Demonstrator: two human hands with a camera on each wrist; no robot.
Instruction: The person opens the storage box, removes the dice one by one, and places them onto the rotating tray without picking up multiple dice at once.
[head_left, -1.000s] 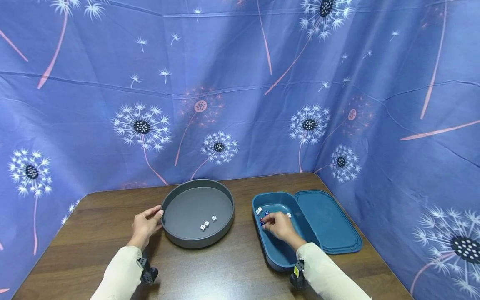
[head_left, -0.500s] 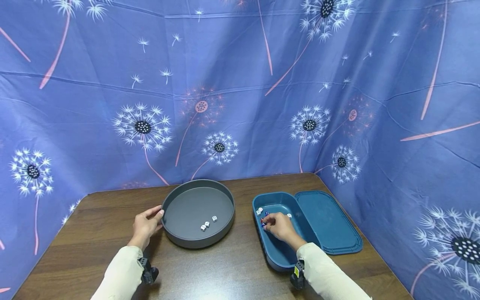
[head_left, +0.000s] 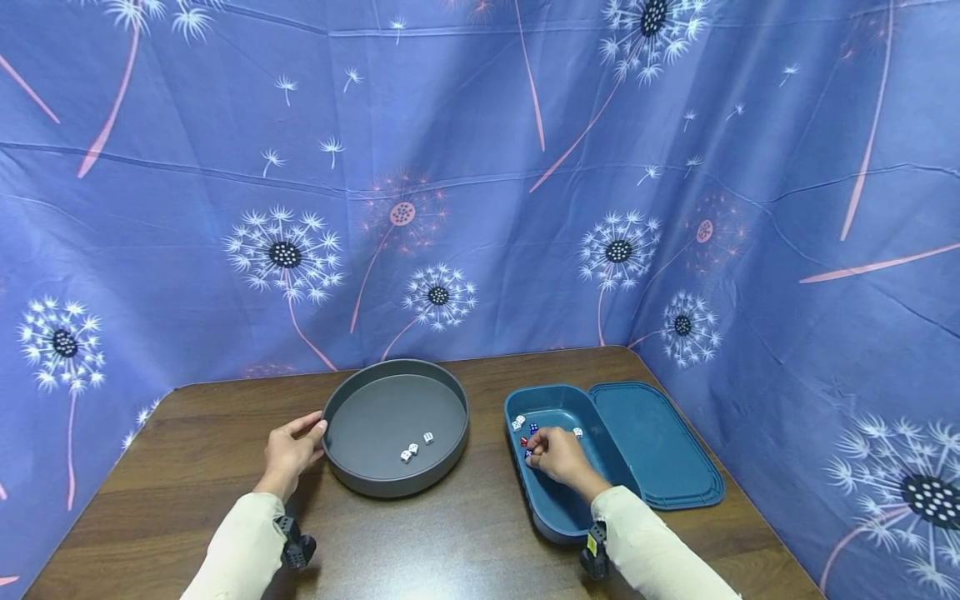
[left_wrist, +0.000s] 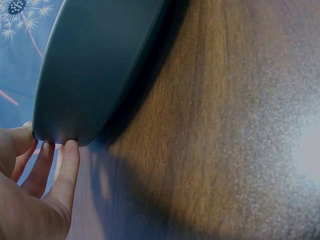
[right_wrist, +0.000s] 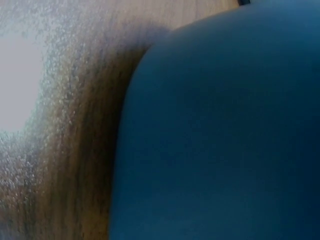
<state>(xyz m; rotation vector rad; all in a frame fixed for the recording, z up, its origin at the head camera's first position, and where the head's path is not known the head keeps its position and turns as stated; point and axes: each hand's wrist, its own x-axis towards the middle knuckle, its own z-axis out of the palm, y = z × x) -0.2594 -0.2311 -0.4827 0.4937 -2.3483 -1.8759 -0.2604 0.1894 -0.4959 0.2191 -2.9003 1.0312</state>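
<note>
My left hand [head_left: 288,454] pinches the left rim of a round dark grey tray [head_left: 352,475]; in the left wrist view the thumb lies at the rim and the fingertips [left_wrist: 71,145] press the outer wall. Three white dice [head_left: 414,449] lie in that tray. Inside a blue rectangular container [head_left: 558,533], my right hand [head_left: 558,456] reaches down with curled fingers, a blue die [head_left: 528,456] at its fingertips. Close by lie a red die [head_left: 524,442], another blue die [head_left: 533,428] and white dice [head_left: 518,422]. The right wrist view shows only the container's wall [right_wrist: 200,140], the hand hidden.
A blue lid [head_left: 660,446] lies flat against the container's right side. One more white die [head_left: 577,432] sits in the container, right of the hand. The wooden table [head_left: 405,546] ends at a blue dandelion-print cloth [head_left: 480,167] behind and at the sides.
My right hand has shifted slightly toward me with the blue die at its fingertips, and the red die now shows apart from it. The left hand and the tray stay put.
</note>
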